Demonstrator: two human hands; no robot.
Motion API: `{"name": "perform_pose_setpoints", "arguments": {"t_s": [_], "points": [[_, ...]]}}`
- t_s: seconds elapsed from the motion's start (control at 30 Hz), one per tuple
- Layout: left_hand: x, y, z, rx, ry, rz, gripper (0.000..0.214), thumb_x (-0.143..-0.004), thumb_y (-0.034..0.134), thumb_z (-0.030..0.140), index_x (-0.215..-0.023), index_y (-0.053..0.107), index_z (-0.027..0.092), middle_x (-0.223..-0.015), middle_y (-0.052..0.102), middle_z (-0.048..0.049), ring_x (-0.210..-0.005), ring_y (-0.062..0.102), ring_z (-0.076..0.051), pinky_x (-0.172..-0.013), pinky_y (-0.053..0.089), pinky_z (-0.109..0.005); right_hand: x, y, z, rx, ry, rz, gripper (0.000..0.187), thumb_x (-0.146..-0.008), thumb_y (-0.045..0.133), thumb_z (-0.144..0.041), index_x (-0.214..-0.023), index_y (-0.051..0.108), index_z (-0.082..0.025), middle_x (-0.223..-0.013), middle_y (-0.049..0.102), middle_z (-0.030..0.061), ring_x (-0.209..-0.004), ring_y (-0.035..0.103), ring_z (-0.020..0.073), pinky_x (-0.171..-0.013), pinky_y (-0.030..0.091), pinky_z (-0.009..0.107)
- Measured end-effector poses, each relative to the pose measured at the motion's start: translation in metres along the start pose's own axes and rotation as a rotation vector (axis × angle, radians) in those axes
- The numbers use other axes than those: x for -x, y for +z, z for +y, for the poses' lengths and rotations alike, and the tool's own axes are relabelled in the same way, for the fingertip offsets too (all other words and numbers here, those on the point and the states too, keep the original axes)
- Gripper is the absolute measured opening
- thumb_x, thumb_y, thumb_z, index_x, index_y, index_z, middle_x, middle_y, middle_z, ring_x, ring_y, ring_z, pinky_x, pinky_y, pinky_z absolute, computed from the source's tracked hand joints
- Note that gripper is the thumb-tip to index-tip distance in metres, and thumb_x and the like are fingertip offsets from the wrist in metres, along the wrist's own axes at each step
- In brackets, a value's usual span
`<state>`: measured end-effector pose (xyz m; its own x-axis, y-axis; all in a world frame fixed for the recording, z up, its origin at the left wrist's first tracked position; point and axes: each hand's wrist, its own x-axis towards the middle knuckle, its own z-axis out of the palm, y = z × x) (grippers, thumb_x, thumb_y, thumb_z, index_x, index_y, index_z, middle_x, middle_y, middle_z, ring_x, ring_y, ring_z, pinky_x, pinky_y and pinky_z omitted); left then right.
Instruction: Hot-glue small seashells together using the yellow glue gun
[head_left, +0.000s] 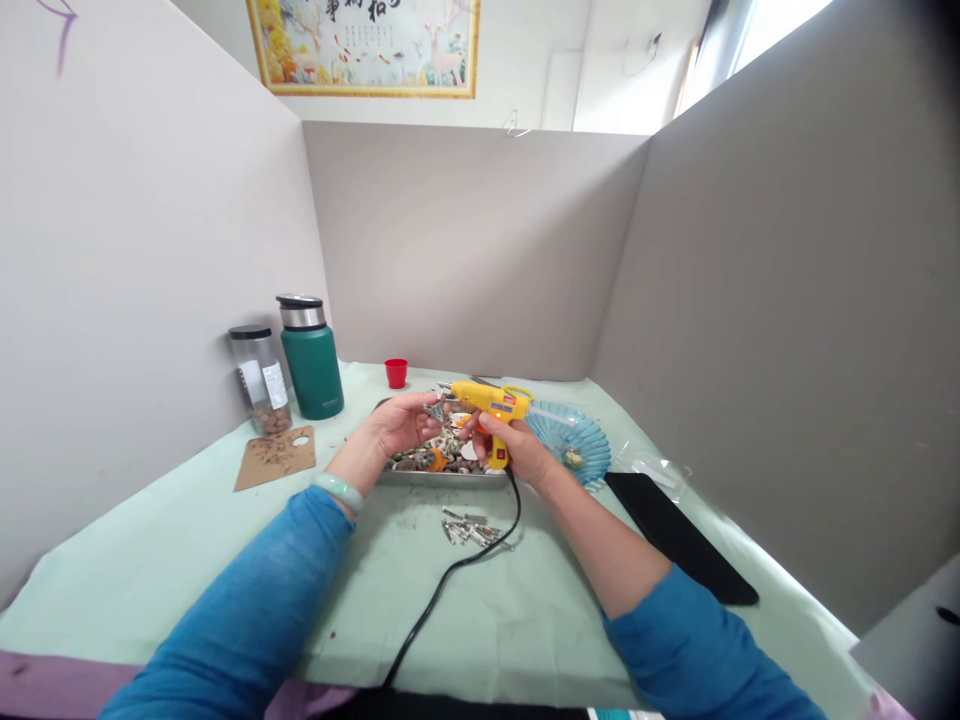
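My right hand [517,445] is wrapped round a yellow hot glue gun [487,399], its nozzle pointing left. My left hand [405,422] pinches a small silvery-grey piece [434,411] just beside the nozzle; its kind is too small to make out, and whether it touches the nozzle I cannot tell. Both hands are above a metal tray [442,481] filled with mixed small shells and stones, partly hidden by the hands. A black cord [450,572] runs from the gun's handle to the table's front edge. Nearer me lies a loose pile of slim silvery pieces [472,530].
A blue ribbed glass plate [596,440] with a small item on it sits right of the tray, beside clear plastic and a black slab [675,535]. At left stand a green bottle [311,370], a jar [259,375] and brown card [262,460]. A red cup [396,374] stands behind. Grey panels surround the table.
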<state>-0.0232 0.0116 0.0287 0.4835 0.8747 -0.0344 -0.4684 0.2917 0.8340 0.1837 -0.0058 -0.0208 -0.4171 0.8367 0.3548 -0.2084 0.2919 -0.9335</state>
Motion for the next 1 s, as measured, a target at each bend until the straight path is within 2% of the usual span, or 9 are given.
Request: {"name": "perform_pose_setpoints", "arguments": {"t_s": [0.17,0.3,0.5,0.67,0.77,0.87,0.93,1.0], "points": [[-0.001,0.0,0.0,-0.004,0.021,0.055,0.001,-0.078,0.065,0.008,-0.078,0.065,0.009,-0.068,0.064,-0.0068,-0.049,0.048,-0.007,-0.044,0.039,-0.018,0.002,0.002,-0.005,0.01,-0.008,-0.008,0.044,-0.081,0.064,-0.059,-0.082,0.072,-0.016,-0.052,0.058,0.0003,-0.044,0.049,0.0103,-0.043,0.035,0.022],[0.0,0.002,0.003,0.019,0.067,0.109,0.006,-0.081,0.062,0.01,-0.075,0.063,0.01,-0.065,0.063,-0.0063,-0.045,0.045,-0.007,-0.042,0.038,-0.019,0.001,0.002,-0.006,0.018,0.009,-0.028,0.044,-0.081,0.064,-0.059,-0.081,0.072,-0.016,-0.053,0.059,0.0005,-0.045,0.05,0.0104,-0.044,0.037,0.022],[0.0,0.0,0.004,0.006,0.044,0.089,0.005,-0.081,0.062,0.01,-0.076,0.064,0.01,-0.066,0.063,-0.0065,-0.045,0.046,-0.007,-0.043,0.037,-0.019,0.0,0.0,-0.001,-0.004,-0.002,-0.041,0.04,-0.082,0.065,-0.057,-0.082,0.073,-0.017,-0.056,0.061,0.0005,-0.047,0.052,0.0106,-0.045,0.039,0.022],[-0.001,-0.003,0.002,-0.029,0.02,0.021,0.002,-0.077,0.067,0.01,-0.079,0.066,0.01,-0.069,0.065,-0.0069,-0.05,0.05,-0.008,-0.045,0.038,-0.02,0.001,0.001,-0.005,0.009,-0.001,-0.017,0.043,-0.082,0.064,-0.057,-0.083,0.072,-0.016,-0.052,0.059,0.0,-0.044,0.05,0.0095,-0.043,0.037,0.021],[-0.002,-0.001,-0.002,-0.08,0.055,-0.013,0.008,-0.074,0.072,0.011,-0.075,0.065,0.01,-0.068,0.064,-0.0052,-0.049,0.049,-0.007,-0.045,0.039,-0.02,-0.001,0.005,-0.006,-0.028,-0.017,0.066,0.042,-0.078,0.067,-0.058,-0.083,0.07,-0.016,-0.058,0.063,0.0006,-0.044,0.05,0.0088,-0.043,0.037,0.021],[-0.002,0.007,-0.008,-0.174,0.126,-0.082,0.016,-0.071,0.079,0.017,-0.074,0.066,0.009,-0.072,0.066,-0.0058,-0.052,0.055,-0.009,-0.048,0.043,-0.021,-0.005,0.013,-0.006,-0.175,-0.052,0.264,0.04,-0.069,0.077,-0.053,-0.084,0.065,-0.019,-0.078,0.072,0.0025,-0.048,0.054,0.0083,-0.046,0.043,0.022],[-0.002,0.016,-0.013,-0.212,0.182,-0.099,0.021,-0.069,0.083,0.02,-0.077,0.067,0.009,-0.076,0.067,-0.0062,-0.057,0.059,-0.011,-0.05,0.045,-0.022,-0.008,0.019,-0.005,-0.251,-0.029,0.33,0.041,-0.063,0.084,-0.047,-0.084,0.061,-0.019,-0.072,0.069,-0.0002,-0.047,0.055,0.0085,-0.047,0.044,0.022],[0.0,0.024,-0.018,-0.226,0.234,-0.065,0.023,-0.069,0.084,0.022,-0.078,0.066,0.01,-0.074,0.066,-0.0048,-0.058,0.06,-0.011,-0.053,0.047,-0.023,-0.009,0.023,-0.005,-0.273,-0.025,0.343,0.042,-0.06,0.086,-0.042,-0.085,0.061,-0.019,-0.062,0.063,-0.0039,-0.046,0.054,0.0089,-0.046,0.044,0.022]]}}
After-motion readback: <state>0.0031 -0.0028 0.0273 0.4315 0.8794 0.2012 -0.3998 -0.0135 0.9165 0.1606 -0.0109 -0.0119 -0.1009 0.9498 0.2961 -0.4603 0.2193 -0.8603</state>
